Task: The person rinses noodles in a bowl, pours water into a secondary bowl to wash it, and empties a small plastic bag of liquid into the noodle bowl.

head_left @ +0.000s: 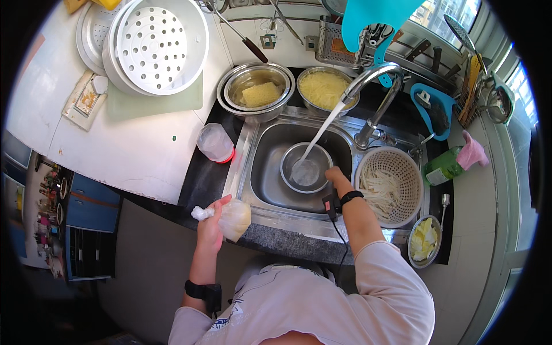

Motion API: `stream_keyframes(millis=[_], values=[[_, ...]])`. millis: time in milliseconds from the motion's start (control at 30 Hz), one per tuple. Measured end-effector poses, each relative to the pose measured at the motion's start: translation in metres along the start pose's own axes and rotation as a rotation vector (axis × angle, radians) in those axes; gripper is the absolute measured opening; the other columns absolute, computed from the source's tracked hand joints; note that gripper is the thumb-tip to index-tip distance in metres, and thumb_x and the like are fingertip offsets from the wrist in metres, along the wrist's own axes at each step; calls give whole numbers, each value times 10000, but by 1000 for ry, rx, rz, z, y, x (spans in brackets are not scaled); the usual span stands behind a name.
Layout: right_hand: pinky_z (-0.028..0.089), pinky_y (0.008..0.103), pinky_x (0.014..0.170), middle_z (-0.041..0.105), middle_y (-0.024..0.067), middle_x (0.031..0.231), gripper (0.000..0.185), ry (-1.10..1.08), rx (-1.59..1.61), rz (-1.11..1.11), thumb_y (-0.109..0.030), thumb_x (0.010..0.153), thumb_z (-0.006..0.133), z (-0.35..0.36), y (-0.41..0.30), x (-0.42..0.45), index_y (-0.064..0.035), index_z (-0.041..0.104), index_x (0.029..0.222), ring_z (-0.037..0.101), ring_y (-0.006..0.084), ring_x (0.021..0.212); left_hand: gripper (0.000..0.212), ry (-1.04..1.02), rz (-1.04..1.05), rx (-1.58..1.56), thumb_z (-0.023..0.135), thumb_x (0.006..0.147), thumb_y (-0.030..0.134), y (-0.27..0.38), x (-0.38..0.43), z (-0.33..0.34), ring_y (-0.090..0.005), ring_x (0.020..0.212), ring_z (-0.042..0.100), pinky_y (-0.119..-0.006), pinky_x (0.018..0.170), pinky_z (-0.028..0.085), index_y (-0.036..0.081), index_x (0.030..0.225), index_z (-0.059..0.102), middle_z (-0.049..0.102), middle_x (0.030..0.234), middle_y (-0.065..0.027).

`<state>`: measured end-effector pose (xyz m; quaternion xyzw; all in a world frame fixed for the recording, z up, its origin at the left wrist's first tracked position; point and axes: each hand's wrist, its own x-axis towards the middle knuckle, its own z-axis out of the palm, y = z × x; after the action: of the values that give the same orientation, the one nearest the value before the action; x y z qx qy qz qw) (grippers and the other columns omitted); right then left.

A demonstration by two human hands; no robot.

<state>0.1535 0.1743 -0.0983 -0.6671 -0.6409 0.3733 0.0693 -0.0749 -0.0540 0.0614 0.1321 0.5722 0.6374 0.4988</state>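
A knotted clear plastic bag (235, 219) with pale yellowish contents is gripped near its knot by my left hand (210, 228), in front of the sink's left corner. My right hand (336, 176) is at the right rim of a small metal bowl (294, 183) and appears to grip it; its fingertips are partly hidden. This bowl sits inside the stainless steel sink basin (269, 196). From the curved chrome faucet (379, 69) a stream of water (321, 131) runs into it, and the surface there is frothy.
Right of the basin stands a plastic colander (412, 189) with pale strips, beside a bowl of yellowish leaves (424, 239). Behind the sink are a bowl of yellow shreds (325, 89) and nested metal bowls (258, 114) holding a sponge (261, 95). A plastic jar (214, 141) is at left.
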Motion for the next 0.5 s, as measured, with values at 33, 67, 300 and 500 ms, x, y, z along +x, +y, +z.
stream_keyframes(millis=[33,67,300,500], values=[[434,385,549,514,199,791,265,-61,39,34,-52,655,420,5,1,2,63,456,891,524,312,671,268,24,-6,-7,378,809,187,-1,-2,-2,-139,890,448,-262,788,345,-9,973,459,472,996,-80],[444,399,516,518,186,780,250,-93,56,46,-45,664,418,8,2,5,57,460,889,532,300,642,265,-11,31,12,379,808,184,-4,-1,-6,-139,896,445,-263,791,343,-8,972,459,471,999,-81],[489,369,474,513,187,747,201,-146,626,114,31,642,419,2,-10,-7,86,451,833,547,295,592,259,6,65,-2,379,808,176,-5,-5,-13,-145,905,444,-269,796,342,-13,970,450,468,1002,-86],[494,381,494,486,204,724,174,-383,861,259,66,606,448,-25,0,-31,152,428,757,542,315,640,258,26,66,-13,372,811,179,1,-5,-13,-146,888,454,-269,783,354,-13,965,450,472,996,-85]])
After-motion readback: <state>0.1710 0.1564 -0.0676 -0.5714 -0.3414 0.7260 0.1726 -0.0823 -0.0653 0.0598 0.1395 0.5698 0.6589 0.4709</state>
